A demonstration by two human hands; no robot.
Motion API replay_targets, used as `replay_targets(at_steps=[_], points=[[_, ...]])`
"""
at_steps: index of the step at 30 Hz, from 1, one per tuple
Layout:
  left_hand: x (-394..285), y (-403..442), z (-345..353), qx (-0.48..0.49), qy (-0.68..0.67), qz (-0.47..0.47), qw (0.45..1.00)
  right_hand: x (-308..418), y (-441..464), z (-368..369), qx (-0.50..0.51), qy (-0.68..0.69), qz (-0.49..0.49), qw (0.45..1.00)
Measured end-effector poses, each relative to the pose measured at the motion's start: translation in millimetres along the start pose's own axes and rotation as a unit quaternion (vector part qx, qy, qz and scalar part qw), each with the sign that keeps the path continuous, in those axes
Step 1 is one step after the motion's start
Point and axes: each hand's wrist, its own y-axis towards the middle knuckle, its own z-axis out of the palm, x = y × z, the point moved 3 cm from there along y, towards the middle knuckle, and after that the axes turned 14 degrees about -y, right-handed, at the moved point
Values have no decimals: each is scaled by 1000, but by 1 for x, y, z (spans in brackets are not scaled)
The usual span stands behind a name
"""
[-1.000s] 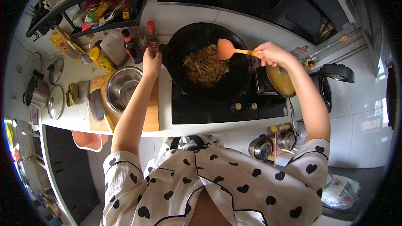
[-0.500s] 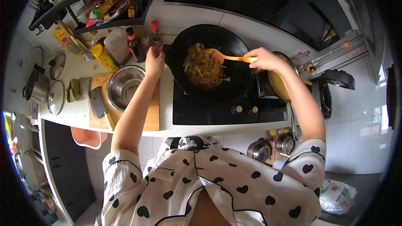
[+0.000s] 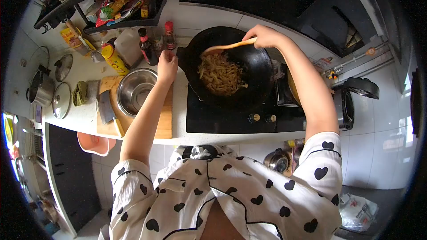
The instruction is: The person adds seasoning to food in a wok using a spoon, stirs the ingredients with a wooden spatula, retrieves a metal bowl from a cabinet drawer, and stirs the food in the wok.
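Observation:
A black wok stands on the stove, with a heap of light brown shredded food in its left part. My right hand is closed round the handle end of an orange spatula above the wok's back right rim. The spatula's blade rests at the back left edge of the food, tilted. At the wok's left handle, my left hand is closed, its fingers pressed together; the handle is partly hidden there.
Left of the wok are a steel bowl and a cleaver on a cutting board. Sauce bottles stand behind them. A second pan sits right of the wok, partly behind my right arm.
My right hand has moved left and up, carrying the spatula's blade from the food's right side to its back left edge. The food has shifted. The view has moved slightly.

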Motion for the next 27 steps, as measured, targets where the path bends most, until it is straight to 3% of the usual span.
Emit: replay_targets(at_steps=[6, 10, 12, 14, 17, 21, 25, 27], points=[[-7, -1, -3, 2, -5, 14, 1000, 46, -33, -39, -8, -267, 4, 964], [15, 6, -2, -11, -21, 47, 999, 69, -32, -40, -147, -315, -63, 936], [15, 7, 1, 2, -31, 19, 999, 83, -27, -29, -219, -301, -127, 920], [8, 5, -1, 4, -24, 4, 1000, 93, -16, -13, -200, -292, -167, 920], [-5, -1, -1, -1, 2, 4, 1000, 98, -12, 3, -88, -380, -140, 910], [-6, -2, -1, 1, -17, 5, 1000, 73, -33, -10, -109, -346, -123, 924], [9, 5, 0, 3, -40, 15, 999, 86, -59, -40, -74, -404, -82, 908], [7, 5, 2, -5, -37, 26, 999, 98, -60, -42, -118, -380, -114, 910]])
